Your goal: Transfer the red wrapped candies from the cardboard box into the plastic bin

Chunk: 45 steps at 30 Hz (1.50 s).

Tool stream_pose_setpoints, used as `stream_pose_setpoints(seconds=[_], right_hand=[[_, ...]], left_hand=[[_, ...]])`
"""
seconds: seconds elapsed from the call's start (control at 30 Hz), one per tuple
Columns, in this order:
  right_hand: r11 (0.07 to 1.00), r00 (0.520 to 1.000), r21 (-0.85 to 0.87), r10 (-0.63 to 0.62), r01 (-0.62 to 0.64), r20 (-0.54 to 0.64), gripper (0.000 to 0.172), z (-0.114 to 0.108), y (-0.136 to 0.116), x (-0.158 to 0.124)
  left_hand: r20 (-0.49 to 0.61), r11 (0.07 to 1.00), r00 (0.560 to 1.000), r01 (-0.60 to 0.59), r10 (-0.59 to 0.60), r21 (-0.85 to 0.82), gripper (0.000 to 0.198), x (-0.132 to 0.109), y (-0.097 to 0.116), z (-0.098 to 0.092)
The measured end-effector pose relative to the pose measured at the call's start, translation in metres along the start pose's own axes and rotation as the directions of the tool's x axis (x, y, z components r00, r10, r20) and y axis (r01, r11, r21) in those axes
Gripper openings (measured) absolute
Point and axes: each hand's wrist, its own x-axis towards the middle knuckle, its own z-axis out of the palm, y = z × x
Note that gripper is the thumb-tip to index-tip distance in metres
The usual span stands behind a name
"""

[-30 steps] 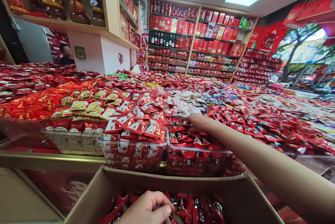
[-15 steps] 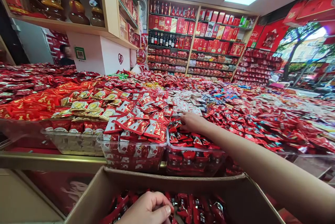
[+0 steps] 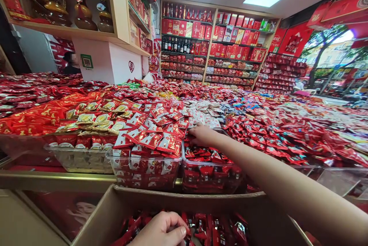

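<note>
At the bottom, my left hand (image 3: 163, 231) is inside an open cardboard box (image 3: 184, 197), just above small red-and-black wrapped candies (image 3: 218, 232). Its thumb and index finger are pressed together beside a red wrapper; what they pinch is hidden. My right hand (image 3: 202, 135) reaches across the box into a clear plastic bin (image 3: 211, 166) of similar red-and-black candies. Its bent fingers lie over the packets at the bin's back left, tips partly hidden, with nothing visibly gripped.
A bin heaped with red-and-white packets (image 3: 146, 140) stands left of the candy bin, gold packets (image 3: 94, 123) farther left. White packets (image 3: 202, 113) lie behind my right hand. A brass-coloured counter edge (image 3: 57, 177) runs in front. Full shelves (image 3: 212, 46) stand at the back.
My right hand has moved slightly left within the candy bin, and its forearm now covers the box's right corner. My left hand stays in place over the box.
</note>
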Motion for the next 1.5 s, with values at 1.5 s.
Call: stream_pose_setpoints(seconds=[1.5], right_hand=[[0.195, 0.968, 0.979, 0.249, -0.055, 0.005, 0.018, 0.033, -0.121, -0.158]], left_hand=[[-0.184, 0.921, 0.958, -0.266, 0.22, -0.284, 0.036, -0.032, 0.051, 0.003]])
